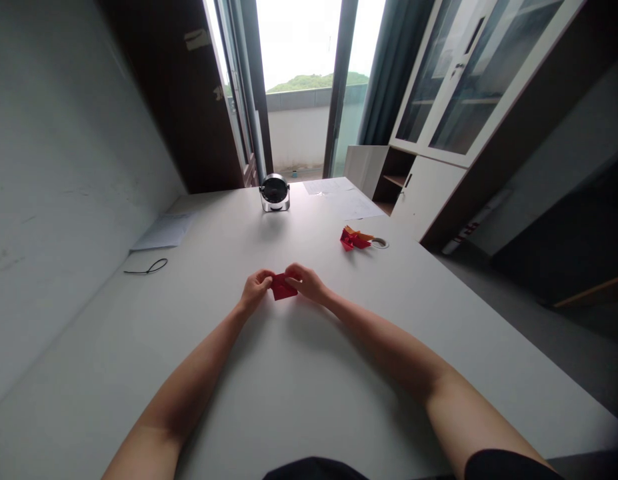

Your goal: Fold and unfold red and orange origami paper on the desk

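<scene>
A small piece of folded red paper (283,288) is held between my two hands, just over the middle of the white table. My left hand (257,288) pinches its left edge between thumb and fingers. On the other side, my right hand (306,281) grips the upper right part, with the thumb lying across the paper. Part of the paper is hidden behind the right fingers. Farther back to the right lie red and orange folded paper pieces (355,239), touching or close to a white roll of tape (380,243).
A round silver-framed device (275,192) stands near the table's (229,227) far end. Paper sheets (329,187) lie at the back right, and more sheets (163,231) lie by the left wall. A black cable tie loop (151,268) rests at left. A cabinet (439,180) stands right.
</scene>
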